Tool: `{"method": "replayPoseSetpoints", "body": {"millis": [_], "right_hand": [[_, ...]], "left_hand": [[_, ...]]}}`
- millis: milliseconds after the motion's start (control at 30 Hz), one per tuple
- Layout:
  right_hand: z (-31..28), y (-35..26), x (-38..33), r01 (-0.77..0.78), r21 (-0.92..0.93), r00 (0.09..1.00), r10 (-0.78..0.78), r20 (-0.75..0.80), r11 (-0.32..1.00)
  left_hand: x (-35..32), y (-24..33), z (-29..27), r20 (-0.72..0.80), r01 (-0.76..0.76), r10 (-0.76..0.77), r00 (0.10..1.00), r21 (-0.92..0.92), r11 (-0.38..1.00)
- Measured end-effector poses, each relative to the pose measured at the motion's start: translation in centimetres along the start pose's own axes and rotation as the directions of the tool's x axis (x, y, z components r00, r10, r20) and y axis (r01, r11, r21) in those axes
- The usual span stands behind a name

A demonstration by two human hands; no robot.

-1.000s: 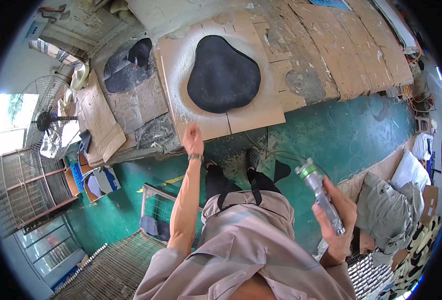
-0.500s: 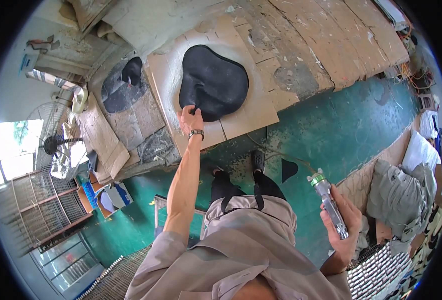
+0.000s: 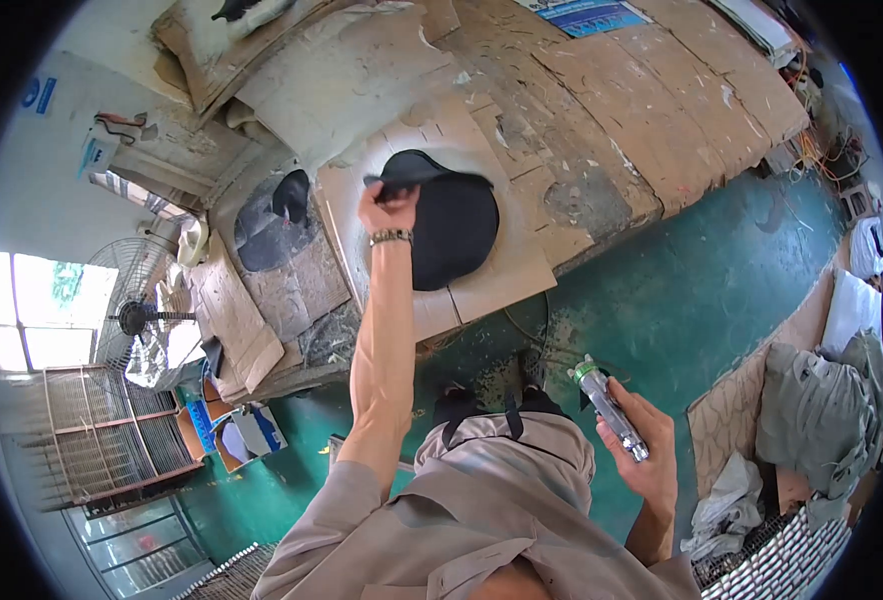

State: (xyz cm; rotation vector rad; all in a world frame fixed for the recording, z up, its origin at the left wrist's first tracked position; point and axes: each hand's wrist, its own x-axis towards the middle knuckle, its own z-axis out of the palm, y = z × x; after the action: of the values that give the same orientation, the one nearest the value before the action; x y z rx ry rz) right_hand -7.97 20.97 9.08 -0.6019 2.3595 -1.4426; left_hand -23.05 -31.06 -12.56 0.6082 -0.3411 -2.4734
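On a pale, overspray-dusted cardboard sheet [image 3: 532,270] lies a black, saddle-shaped flexible piece [image 3: 459,232]. My left hand [image 3: 390,207] is closed in a pinch on the piece's left edge and holds it raised. The upper left part curls up and over, blurred by motion, while the rounded right part looks dark and flat. I cannot tell whether a second black layer lies underneath. Away from the bench, my right hand [image 3: 644,437] is wrapped round a silver spray gun [image 3: 612,408] with a green ring near its front end. The gun points up and to the left.
Cardboard scraps cover the bench [image 3: 652,110], with a smaller black piece [image 3: 291,196] at its left. A caged fan [image 3: 134,318] and a blue-white carton [image 3: 249,440] stand left. A hose [image 3: 547,325] hangs at the bench's front edge. Grey cloth [image 3: 812,420] is heaped right.
My left hand has pulled the black piece's edge up from the cardboard, curling it over. The spray gun in my right hand has shifted left in view. The view has tilted toward the bench's far side.
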Motion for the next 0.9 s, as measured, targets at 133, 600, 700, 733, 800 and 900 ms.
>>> {"method": "replayPoseSetpoints", "body": {"millis": [133, 600, 700, 733, 800, 900], "right_hand": [[0.2, 0.0, 0.3, 0.026, 0.003, 0.999, -0.026, 0.035, 1.000], [6.4, -2.1, 5.1, 0.298, -0.013, 0.790, -0.239, 0.565, 0.955], [9.1, -4.1, 4.6, 0.378, -0.027, 0.665, -0.251, 0.703, 0.926], [10.0, -4.7, 4.3, 0.417, -0.013, 0.606, -0.268, 0.749, 0.909], [12.1, -5.8, 3.5, 0.505, -0.015, 0.540, -0.303, 0.785, 0.863], [14.1, -7.4, -1.4, 0.570, -0.025, 0.439, -0.278, 0.855, 0.821]], "left_hand": [[-4.1, 3.8, 9.2, 0.177, -0.141, 0.170, 0.970, -0.163, 0.976], [-34.5, 14.7, -9.5, -0.123, -0.626, 0.618, 0.776, -0.260, 0.735], [-43.5, 13.5, -16.8, -0.341, -0.713, 0.628, 0.699, -0.263, 0.650], [-46.2, 12.8, -19.0, -0.427, -0.762, 0.638, 0.641, -0.253, 0.596], [-51.2, 11.0, -23.5, -0.603, -0.845, 0.612, 0.512, -0.226, 0.484], [-61.7, 6.5, -30.2, -0.785, -0.921, 0.518, 0.339, -0.163, 0.355]]}}
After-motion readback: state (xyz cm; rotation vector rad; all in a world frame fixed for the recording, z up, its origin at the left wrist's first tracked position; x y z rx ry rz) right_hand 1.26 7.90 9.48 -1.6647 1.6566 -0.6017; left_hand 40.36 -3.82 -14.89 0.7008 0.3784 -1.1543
